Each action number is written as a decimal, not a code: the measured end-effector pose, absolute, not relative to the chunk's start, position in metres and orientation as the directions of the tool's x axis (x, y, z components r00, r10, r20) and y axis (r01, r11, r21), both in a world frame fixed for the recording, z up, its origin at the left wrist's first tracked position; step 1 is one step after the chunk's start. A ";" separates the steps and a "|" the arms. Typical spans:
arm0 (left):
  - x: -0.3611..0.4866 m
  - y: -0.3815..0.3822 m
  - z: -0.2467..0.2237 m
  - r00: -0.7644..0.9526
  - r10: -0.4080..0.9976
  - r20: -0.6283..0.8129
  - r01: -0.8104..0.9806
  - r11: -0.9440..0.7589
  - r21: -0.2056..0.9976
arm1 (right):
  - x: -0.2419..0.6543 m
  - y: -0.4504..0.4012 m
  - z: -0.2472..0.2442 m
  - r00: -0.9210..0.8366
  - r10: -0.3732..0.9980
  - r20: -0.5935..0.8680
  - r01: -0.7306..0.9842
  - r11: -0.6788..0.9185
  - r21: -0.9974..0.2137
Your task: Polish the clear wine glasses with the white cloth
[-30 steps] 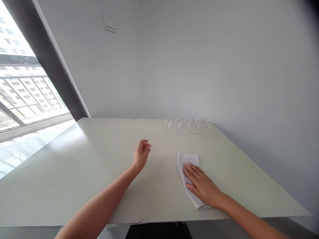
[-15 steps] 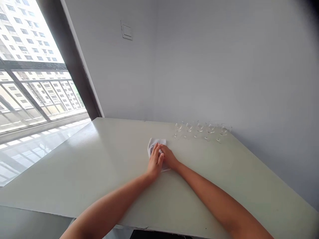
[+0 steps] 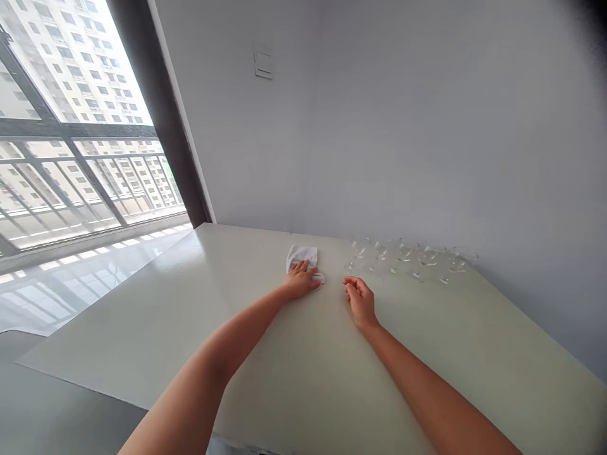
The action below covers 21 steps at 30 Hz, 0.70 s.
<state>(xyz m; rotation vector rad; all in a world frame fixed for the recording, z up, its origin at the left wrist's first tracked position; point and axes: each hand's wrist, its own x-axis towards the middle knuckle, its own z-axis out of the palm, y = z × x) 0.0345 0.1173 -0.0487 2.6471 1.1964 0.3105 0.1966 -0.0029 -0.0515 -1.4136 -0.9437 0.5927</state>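
My left hand (image 3: 300, 280) lies palm down on a folded white cloth (image 3: 301, 256), pressing it to the pale green tabletop (image 3: 284, 373). My right hand (image 3: 360, 301) rests a short way to the right of the cloth, fingers loosely curled and holding nothing. Several small clear stemmed glasses (image 3: 408, 258) stand in a row near the far edge of the table, beyond and to the right of my right hand. Neither hand touches them.
The table's far corner meets a pale grey wall (image 3: 403, 126) with a wall switch plate (image 3: 263, 64). On the left, a tall window (image 3: 80, 139) with a railing looks onto apartment blocks. Light reflects off the tabletop and the floor.
My right hand has left the cloth and moved right. My left hand and the cloth have shifted toward the far edge. The view has turned left, so the glasses appear further right.
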 end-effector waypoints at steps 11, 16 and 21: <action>-0.172 0.192 -0.027 0.076 0.997 0.034 0.975 -0.081 0.205 | 0.201 0.002 -0.058 0.487 0.858 0.164 0.140 0.108 -0.984; -0.287 0.153 -0.017 -0.233 0.972 0.019 0.959 0.226 0.172 | 0.199 0.001 -0.056 0.480 0.862 0.160 0.151 0.098 -0.984; -0.359 0.104 -0.015 -0.492 0.870 0.025 0.865 0.486 0.126 | 0.200 0.003 -0.059 0.485 0.856 0.178 0.169 0.108 -0.980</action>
